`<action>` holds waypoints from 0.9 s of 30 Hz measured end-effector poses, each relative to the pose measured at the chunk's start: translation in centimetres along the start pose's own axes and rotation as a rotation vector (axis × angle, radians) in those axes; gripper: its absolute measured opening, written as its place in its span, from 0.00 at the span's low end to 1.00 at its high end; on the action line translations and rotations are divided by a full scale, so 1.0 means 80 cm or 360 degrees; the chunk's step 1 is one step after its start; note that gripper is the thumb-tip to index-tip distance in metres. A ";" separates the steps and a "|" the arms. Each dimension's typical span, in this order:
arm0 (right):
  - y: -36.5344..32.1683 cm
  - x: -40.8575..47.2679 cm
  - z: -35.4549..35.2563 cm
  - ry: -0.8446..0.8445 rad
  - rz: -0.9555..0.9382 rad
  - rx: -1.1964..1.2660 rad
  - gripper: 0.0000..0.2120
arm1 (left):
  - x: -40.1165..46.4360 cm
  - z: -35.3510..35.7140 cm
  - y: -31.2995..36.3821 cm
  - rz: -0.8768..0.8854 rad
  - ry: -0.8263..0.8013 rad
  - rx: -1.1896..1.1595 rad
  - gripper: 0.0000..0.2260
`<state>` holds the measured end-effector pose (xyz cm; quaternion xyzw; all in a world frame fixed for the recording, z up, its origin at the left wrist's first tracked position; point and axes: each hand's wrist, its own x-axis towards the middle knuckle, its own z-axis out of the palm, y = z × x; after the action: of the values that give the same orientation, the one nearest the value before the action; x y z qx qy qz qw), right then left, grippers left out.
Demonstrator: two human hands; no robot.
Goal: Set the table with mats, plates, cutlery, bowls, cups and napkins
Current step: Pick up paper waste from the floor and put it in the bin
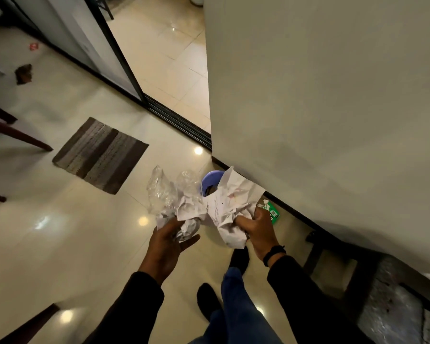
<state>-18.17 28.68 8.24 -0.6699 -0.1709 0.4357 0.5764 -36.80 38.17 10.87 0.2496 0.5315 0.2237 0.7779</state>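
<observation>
Left hand point(170, 240), palm up with fingers curled, holds a wad of crumpled white paper point(188, 213) and clear plastic wrap point(163, 188). Right hand point(257, 225) grips a larger crumpled paper sheet point(230, 207), white, creased, with faint print and a reddish smear. Both bundles are held above the glossy tiled floor point(67, 244), near a wall point(320, 95). A purple bin point(210, 181) shows partly behind the sheet; a green pack point(273, 213) sits just beyond the right hand. A striped mat point(99, 153) lies on the floor, left.
</observation>
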 end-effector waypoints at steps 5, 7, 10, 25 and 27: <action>0.004 0.038 -0.021 -0.0233 0.0142 -0.0034 0.19 | 0.039 0.023 -0.009 -0.0136 -0.0054 0.0028 0.22; -0.001 0.055 -0.025 -0.0318 0.0185 -0.0060 0.15 | 0.055 0.037 -0.011 -0.0146 -0.0089 0.0017 0.24; -0.009 0.078 -0.020 -0.0443 0.0261 -0.0091 0.04 | 0.080 0.051 -0.017 -0.0123 -0.0032 -0.0037 0.20; 0.068 0.175 0.025 -0.0024 0.0263 -0.0053 0.11 | 0.211 0.063 -0.033 -0.0014 0.0172 -0.0001 0.11; 0.100 0.186 0.035 0.0128 0.0301 -0.0069 0.13 | 0.238 0.052 -0.045 -0.0033 0.0182 0.0086 0.11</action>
<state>-14.21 39.10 -4.77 -0.7124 -0.0929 0.4571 0.5244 -26.19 46.46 -3.72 0.2516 0.5835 0.2151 0.7416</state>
